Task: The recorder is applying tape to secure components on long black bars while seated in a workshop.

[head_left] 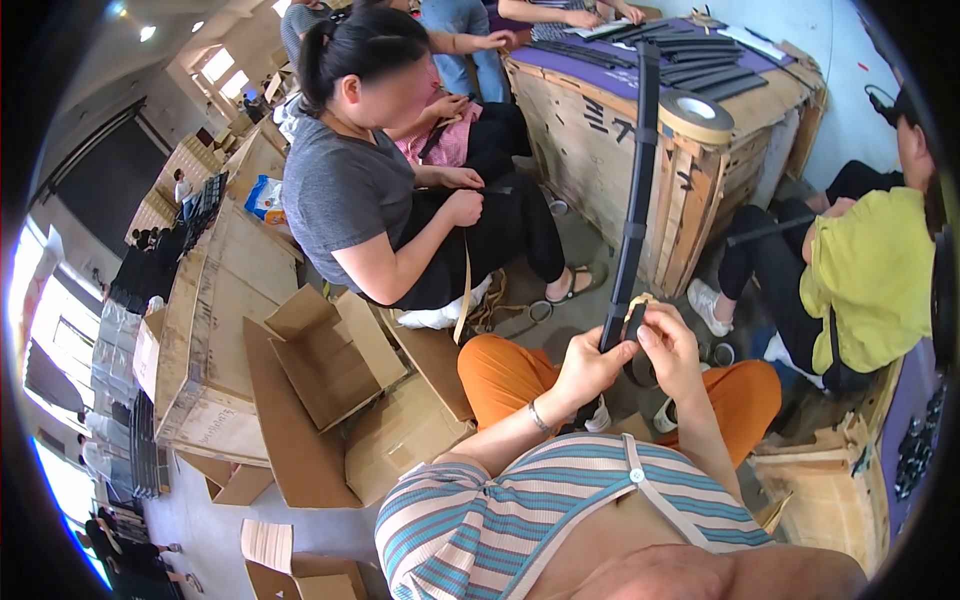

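My left hand (592,368) is closed round the lower end of a long black strip (633,215). The strip stands up steeply away from me, with bands across it at intervals, its far end over the crate. Close beside it, my right hand (670,345) pinches a short black piece (636,318) that looks like tape; a crumpled tan bit (643,299) shows above these fingers. A dark loop hangs below between my hands, its ends hidden by the fingers. Both hands are above my lap, between my orange-clad knees (505,372).
Several black strips (690,60) lie on a wooden crate (590,130) ahead, with a large tape roll (695,117) at its near corner. A co-worker in grey (355,195) sits left, another in yellow (860,280) right. An open cardboard box (395,435) stands at my left.
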A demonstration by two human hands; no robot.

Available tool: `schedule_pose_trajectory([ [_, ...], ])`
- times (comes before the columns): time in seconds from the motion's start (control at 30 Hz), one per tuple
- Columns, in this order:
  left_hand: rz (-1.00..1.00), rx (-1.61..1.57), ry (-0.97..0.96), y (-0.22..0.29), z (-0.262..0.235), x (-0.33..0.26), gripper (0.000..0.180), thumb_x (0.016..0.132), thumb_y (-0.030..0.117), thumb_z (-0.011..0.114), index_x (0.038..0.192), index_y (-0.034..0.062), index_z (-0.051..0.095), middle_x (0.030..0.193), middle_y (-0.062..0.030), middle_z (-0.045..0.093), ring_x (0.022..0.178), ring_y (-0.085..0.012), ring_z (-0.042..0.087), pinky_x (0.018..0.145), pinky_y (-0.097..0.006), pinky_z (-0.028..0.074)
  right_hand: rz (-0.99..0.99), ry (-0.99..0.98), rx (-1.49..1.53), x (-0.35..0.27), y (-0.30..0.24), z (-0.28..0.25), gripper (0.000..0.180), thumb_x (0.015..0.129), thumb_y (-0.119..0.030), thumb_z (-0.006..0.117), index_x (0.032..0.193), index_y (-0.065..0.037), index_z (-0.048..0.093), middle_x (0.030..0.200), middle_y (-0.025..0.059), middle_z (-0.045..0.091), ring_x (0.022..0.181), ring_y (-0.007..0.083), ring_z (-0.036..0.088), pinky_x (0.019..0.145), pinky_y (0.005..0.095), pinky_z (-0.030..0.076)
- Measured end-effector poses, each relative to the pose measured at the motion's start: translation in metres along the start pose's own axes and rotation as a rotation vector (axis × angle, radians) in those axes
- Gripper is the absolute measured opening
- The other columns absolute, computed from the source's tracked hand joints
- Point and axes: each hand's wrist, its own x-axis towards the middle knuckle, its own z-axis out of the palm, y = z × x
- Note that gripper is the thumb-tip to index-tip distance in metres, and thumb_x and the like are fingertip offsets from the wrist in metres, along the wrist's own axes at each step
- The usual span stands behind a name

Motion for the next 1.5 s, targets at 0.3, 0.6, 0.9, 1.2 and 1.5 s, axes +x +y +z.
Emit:
schedule_pose_trajectory([
  [0.3, -0.013, -0.195, -0.069, 0.01, -0.004, -0.003, 0.013, 0.085, 0.014, 0.061, 0.084, 0.0025, 0.055, 0.051, 0.0034, 0.043, 0.037, -0.0036, 0.036, 0.034, -0.019, 0.026, -0.111, -0.148, -0.342, 0.0, -0.035, -0.005, 0.019, 0.078, -0.003, 0.059, 0.096, 0.002, 0.058, 0.096, 0.0113, 0.055, 0.079, 0.0193, 0.055, 0.07, 0.0274, 0.044],
  [0.6, -0.065, -0.169, -0.145, 0.01, -0.002, -0.012, 0.012, 0.084, 0.012, 0.063, 0.086, 0.0032, 0.054, 0.051, 0.0036, 0.044, 0.037, -0.0034, 0.036, 0.034, -0.019, 0.025, -0.172, -0.087, -0.43, -0.001, -0.036, -0.009, 0.016, 0.068, 0.007, 0.063, 0.082, 0.0, 0.062, 0.098, 0.01, 0.056, 0.083, 0.0202, 0.055, 0.067, 0.0271, 0.047],
  [0.9, -0.005, -0.317, -0.161, 0.013, -0.005, -0.012, 0.013, 0.086, 0.009, 0.059, 0.095, 0.0019, 0.054, 0.053, 0.0033, 0.044, 0.038, -0.0036, 0.037, 0.035, -0.018, 0.027, -0.164, -0.038, -0.246, -0.011, -0.027, -0.005, 0.011, 0.075, 0.001, 0.064, 0.086, 0.001, 0.061, 0.098, 0.0097, 0.056, 0.088, 0.0173, 0.054, 0.072, 0.0264, 0.046],
  [1.2, -0.021, -0.155, -0.123, 0.008, -0.001, -0.016, 0.016, 0.082, 0.009, 0.063, 0.096, 0.0039, 0.055, 0.056, 0.0049, 0.047, 0.042, -0.0006, 0.039, 0.036, -0.016, 0.026, -0.046, -0.126, -0.047, -0.016, -0.027, 0.008, 0.016, 0.08, -0.009, 0.064, 0.094, -0.001, 0.063, 0.107, 0.0104, 0.052, 0.097, 0.0187, 0.053, 0.083, 0.0291, 0.042],
  [1.5, 0.007, -0.241, -0.234, 0.004, -0.002, -0.018, 0.012, 0.082, 0.006, 0.061, 0.092, 0.0039, 0.054, 0.056, 0.0045, 0.047, 0.041, -0.0016, 0.038, 0.036, -0.018, 0.026, 0.092, -0.127, 0.235, -0.019, -0.029, 0.003, 0.016, 0.082, -0.008, 0.062, 0.095, 0.001, 0.062, 0.112, 0.0104, 0.05, 0.097, 0.0152, 0.052, 0.083, 0.026, 0.042],
])
